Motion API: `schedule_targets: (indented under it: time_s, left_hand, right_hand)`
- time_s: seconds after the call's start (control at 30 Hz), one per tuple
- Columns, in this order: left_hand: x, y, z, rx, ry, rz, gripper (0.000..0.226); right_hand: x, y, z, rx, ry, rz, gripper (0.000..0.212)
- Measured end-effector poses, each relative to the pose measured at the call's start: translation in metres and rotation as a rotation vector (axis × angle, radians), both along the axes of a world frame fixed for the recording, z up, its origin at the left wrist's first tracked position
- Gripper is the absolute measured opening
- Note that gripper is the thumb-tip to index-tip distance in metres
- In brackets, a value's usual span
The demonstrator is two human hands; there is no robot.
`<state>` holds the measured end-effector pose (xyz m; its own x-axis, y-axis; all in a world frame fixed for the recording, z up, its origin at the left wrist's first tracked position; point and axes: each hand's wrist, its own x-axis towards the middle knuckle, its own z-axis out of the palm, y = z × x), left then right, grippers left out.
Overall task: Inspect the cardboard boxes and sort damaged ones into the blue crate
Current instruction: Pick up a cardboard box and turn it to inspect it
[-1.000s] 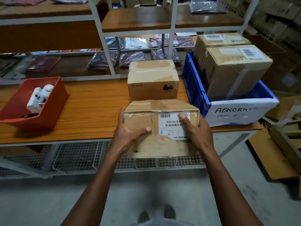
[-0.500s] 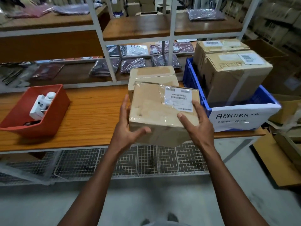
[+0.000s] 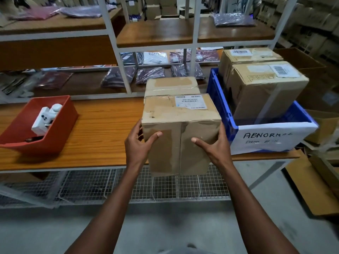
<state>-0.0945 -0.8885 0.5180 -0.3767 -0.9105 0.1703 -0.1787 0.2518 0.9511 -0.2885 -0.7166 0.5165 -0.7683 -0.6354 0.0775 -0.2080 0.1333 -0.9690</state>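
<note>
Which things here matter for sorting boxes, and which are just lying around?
For the job: taped cardboard box held by left hand and right hand; second cardboard box; blue plastic crate.
Lying about: red plastic bin; bagged garments.

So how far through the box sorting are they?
Two boxes already sit in the blue crate marked ABNORMAL. The left hand and right hand hold a taped box up for checking. One more box waits on the table behind it.
</note>
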Motion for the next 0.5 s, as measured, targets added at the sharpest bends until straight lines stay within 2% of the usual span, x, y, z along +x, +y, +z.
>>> schedule_targets:
  time_s: [0.1, 0.2, 0.27, 0.37, 0.5]
  left_hand:
    - [-0.004, -0.005, -0.011, 0.038, -0.039, -0.081, 0.110]
    - [-0.002, -0.006, -0.032, 0.181, -0.137, -0.175, 0.137]
    - [-0.001, -0.002, -0.044, 0.230, -0.182, -0.193, 0.146]
    - [-0.006, 0.004, -0.044, 0.200, -0.149, -0.126, 0.131]
    - [-0.005, 0.001, -0.039, 0.239, -0.081, -0.033, 0.088]
  right_hand:
    - [-0.003, -0.008, -0.002, -0.026, -0.009, -0.090, 0.106]
    - [-0.007, -0.015, -0.003, -0.007, 0.022, -0.102, 0.100]
    - [-0.007, -0.020, -0.002, 0.008, 0.017, -0.131, 0.092]
    - [-0.015, -0.025, 0.000, -0.005, -0.035, -0.173, 0.087]
    - [-0.031, -0.018, 0.001, -0.010, -0.068, 0.026, 0.088]
